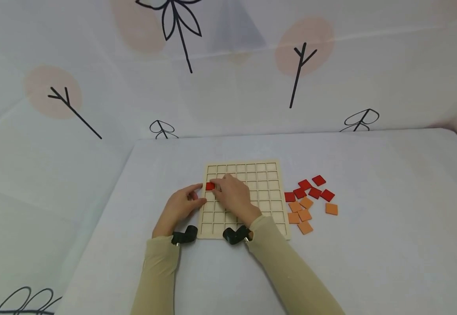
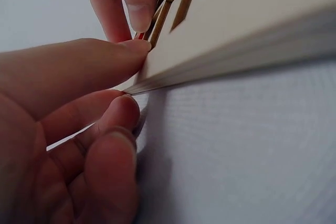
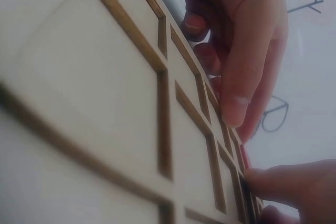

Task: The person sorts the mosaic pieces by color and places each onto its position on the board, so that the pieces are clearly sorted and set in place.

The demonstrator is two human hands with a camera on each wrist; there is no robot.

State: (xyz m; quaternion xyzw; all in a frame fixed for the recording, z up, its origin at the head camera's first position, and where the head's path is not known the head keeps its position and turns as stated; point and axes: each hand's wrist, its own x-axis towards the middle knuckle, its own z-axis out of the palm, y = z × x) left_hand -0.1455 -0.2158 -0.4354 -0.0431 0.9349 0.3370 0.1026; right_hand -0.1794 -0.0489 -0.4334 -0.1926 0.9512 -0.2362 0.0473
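A pale wooden grid board (image 1: 265,195) lies flat on the white surface. One red square tile (image 1: 210,186) sits at its left column, in or just over a cell; how deep it is cannot be seen. My right hand (image 1: 234,194) reaches across the board, thumb and index finger at the tile's edges, pinching it. At the board's left edge, my left hand (image 1: 179,208) grips the rim; in the left wrist view its thumb (image 2: 79,69) lies on top with other fingers below. Only a red sliver of the tile shows there, beside the right hand's fingertips.
Right of the board lie several loose red tiles (image 1: 314,193) and, nearer me, several orange tiles (image 1: 305,215). A few touch or nearly touch the board's right edge. Patterned white cloth (image 1: 228,87) rises behind the surface. Dark wrist cameras (image 1: 236,235) sit close over the board's near edge.
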